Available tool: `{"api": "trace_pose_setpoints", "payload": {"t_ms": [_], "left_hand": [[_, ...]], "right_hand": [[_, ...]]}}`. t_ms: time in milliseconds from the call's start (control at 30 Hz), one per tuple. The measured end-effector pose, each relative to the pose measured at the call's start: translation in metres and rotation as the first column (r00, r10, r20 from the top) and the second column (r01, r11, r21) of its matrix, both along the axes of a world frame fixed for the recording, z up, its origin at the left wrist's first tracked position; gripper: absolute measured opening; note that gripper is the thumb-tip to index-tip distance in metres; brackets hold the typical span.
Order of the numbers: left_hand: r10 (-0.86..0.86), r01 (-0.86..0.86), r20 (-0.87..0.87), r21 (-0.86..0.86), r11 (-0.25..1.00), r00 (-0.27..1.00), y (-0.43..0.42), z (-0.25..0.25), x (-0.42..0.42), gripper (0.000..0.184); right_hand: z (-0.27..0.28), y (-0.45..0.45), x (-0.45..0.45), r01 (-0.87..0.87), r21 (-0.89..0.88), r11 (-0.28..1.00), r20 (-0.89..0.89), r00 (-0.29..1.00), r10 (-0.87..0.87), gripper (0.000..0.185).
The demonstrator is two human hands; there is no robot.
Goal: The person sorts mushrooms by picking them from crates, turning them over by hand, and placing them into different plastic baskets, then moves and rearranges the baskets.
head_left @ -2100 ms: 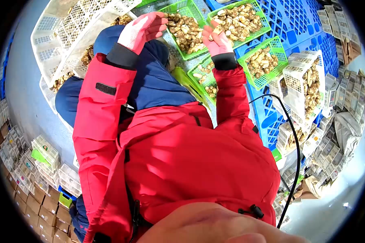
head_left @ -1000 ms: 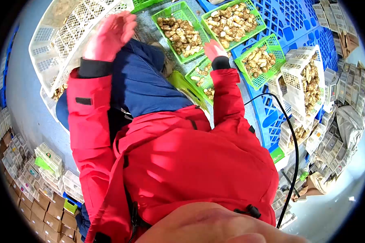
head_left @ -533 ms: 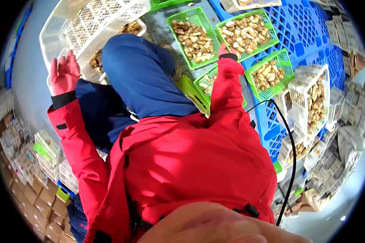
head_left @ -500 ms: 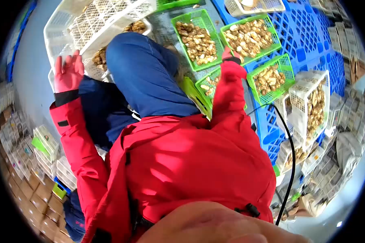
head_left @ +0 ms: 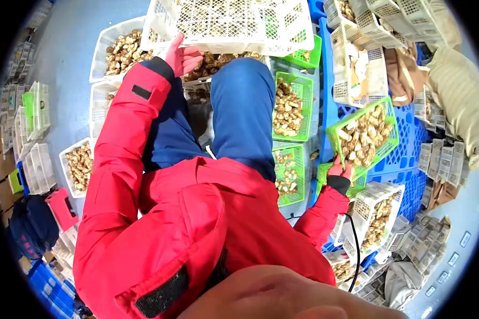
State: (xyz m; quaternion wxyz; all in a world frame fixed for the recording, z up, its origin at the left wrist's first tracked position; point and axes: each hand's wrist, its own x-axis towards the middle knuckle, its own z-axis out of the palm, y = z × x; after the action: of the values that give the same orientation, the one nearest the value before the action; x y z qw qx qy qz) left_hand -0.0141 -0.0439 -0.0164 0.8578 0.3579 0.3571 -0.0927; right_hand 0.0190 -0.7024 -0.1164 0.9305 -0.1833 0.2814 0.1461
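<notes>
My right hand (head_left: 339, 169) grips the near rim of a green plastic basket (head_left: 332, 139). The basket is tilted and full of brown-and-cream lumpy pieces (head_left: 364, 138) that look like mushrooms. Under it, partly hidden, is another green basket (head_left: 360, 182). My left hand (head_left: 183, 57) is open, palm up and fingers spread, just below the near edge of a large white crate (head_left: 234, 45); whether it touches the crate I cannot tell. Dark brown pieces (head_left: 218, 65) show beneath that crate, beyond my knees.
Two green baskets of pieces, one farther (head_left: 309, 101) and one nearer (head_left: 301, 175), stand right of my legs. White crates (head_left: 98, 58) line the left. On the right are a blue pallet (head_left: 404, 159), a white crate of packets (head_left: 377, 72) and a tilted white crate (head_left: 396, 212).
My view has turned. My right hand has raised and tilted the green basket over another one. My left hand stays open and is now nearer the large white crate.
</notes>
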Motion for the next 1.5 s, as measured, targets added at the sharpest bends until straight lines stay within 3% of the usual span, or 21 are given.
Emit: {"api": "trace_pose_setpoints", "payload": {"t_ms": [100, 133, 267, 300, 333, 400, 433, 467, 600, 633, 800, 867, 900, 933, 1000, 1133, 1200, 1333, 1433, 1467, 1500], "left_hand": [[-0.012, 0.016, -0.031, 0.117, 0.993, 0.999, 0.005, -0.005, 0.001, 0.063], [-0.031, 0.036, -0.039, 0.140, 0.990, 0.999, 0.004, -0.003, 0.002, 0.064], [0.045, -0.043, -0.070, 0.019, 0.999, 0.997, -0.002, 0.005, 0.015, 0.056], [0.178, -0.177, -0.018, 0.037, 0.984, 0.984, 0.001, -0.012, 0.025, 0.049], [0.262, -0.201, 0.131, -0.357, 0.912, 0.956, 0.014, -0.023, 0.034, 0.041], [0.495, -0.461, 0.053, -0.288, 0.839, 0.867, 0.024, 0.007, 0.044, 0.039], [0.230, -0.137, 0.248, -0.345, 0.929, 0.941, 0.075, -0.036, 0.051, 0.038], [0.469, -0.455, 0.228, -0.117, 0.883, 0.853, 0.071, 0.005, 0.057, 0.040], [0.417, -0.562, 0.464, 0.234, 0.793, 0.781, 0.119, 0.072, 0.073, 0.028], [0.422, -0.655, 0.650, 0.158, 0.739, 0.632, 0.147, 0.056, 0.093, 0.021], [0.387, -0.848, 0.784, 0.316, 0.426, 0.486, 0.181, 0.134, 0.103, 0.019], [0.363, -0.722, 0.650, 0.684, 0.105, 0.668, 0.174, 0.167, 0.104, 0.024], [0.318, -0.507, 0.564, 0.825, -0.250, 0.762, 0.168, 0.176, 0.102, 0.028], [0.168, -0.463, 0.523, 0.835, -0.296, 0.836, 0.156, 0.182, 0.099, 0.028], [0.248, 0.068, 0.172, 0.677, -0.733, 0.953, 0.166, 0.158, 0.112, 0.025], [0.073, 0.244, -0.397, 0.401, -0.883, 0.915, 0.162, 0.093, 0.106, 0.017], [-0.085, 0.227, -0.540, 0.484, -0.845, 0.837, 0.151, 0.088, 0.093, 0.019], [0.034, 0.357, -0.487, 0.589, -0.725, 0.873, 0.154, 0.068, 0.095, 0.025], [0.125, 0.570, -0.623, 0.594, -0.568, 0.772, 0.184, 0.089, 0.106, 0.030], [0.204, 0.577, -0.564, 0.630, -0.520, 0.800, 0.169, 0.125, 0.094, 0.026], [0.204, 0.441, -0.407, 0.664, -0.604, 0.891, 0.175, 0.138, 0.085, 0.025]], "right_hand": [[0.072, 0.055, 0.029, -0.028, -0.347, 0.938, 0.230, 0.967, 0.114, 0.034], [0.097, 0.064, 0.045, -0.190, -0.098, 0.977, 0.201, 0.958, 0.207, 0.029], [0.147, 0.149, 0.115, -0.265, -0.360, 0.895, 0.258, 0.893, 0.369, 0.018], [0.163, 0.184, 0.129, -0.253, -0.375, 0.892, 0.228, 0.907, 0.353, 0.017], [0.182, 0.216, 0.136, -0.236, -0.398, 0.887, 0.190, 0.924, 0.331, 0.017], [0.194, 0.256, 0.162, -0.437, -0.288, 0.852, 0.169, 0.853, 0.494, 0.041], [0.211, 0.286, 0.159, -0.449, -0.332, 0.829, 0.140, 0.846, 0.514, 0.043], [0.199, 0.289, 0.180, -0.580, -0.096, 0.809, 0.175, 0.790, 0.588, 0.041], [0.206, 0.342, 0.196, -0.588, -0.177, 0.789, 0.211, 0.760, 0.615, 0.024], [0.202, 0.345, 0.202, -0.584, -0.194, 0.788, 0.256, 0.745, 0.616, 0.022], [0.205, 0.345, 0.206, -0.537, -0.327, 0.777, 0.199, 0.765, 0.613, 0.010], [0.207, 0.347, 0.197, -0.429, -0.391, 0.814, 0.259, 0.798, 0.544, 0.009], [0.221, 0.358, 0.181, -0.289, -0.533, 0.795, 0.312, 0.807, 0.502, 0.010], [0.205, 0.345, 0.200, -0.419, -0.329, 0.846, 0.214, 0.839, 0.499, 0.009], [0.186, 0.331, 0.217, -0.465, -0.337, 0.819, 0.192, 0.817, 0.543, 0.009], [0.167, 0.326, 0.219, -0.387, -0.356, 0.851, 0.216, 0.852, 0.478, 0.009], [0.163, 0.319, 0.219, -0.399, -0.313, 0.862, 0.141, 0.878, 0.458, 0.008], [0.109, 0.290, 0.230, -0.208, -0.403, 0.891, 0.336, 0.872, 0.356, 0.007], [0.117, 0.274, 0.236, -0.426, -0.120, 0.897, 0.081, 0.896, 0.437, 0.008], [0.095, 0.271, 0.234, -0.212, -0.350, 0.912, 0.278, 0.906, 0.318, 0.011], [0.103, 0.269, 0.234, -0.282, -0.270, 0.921, 0.190, 0.922, 0.338, 0.016]]}}
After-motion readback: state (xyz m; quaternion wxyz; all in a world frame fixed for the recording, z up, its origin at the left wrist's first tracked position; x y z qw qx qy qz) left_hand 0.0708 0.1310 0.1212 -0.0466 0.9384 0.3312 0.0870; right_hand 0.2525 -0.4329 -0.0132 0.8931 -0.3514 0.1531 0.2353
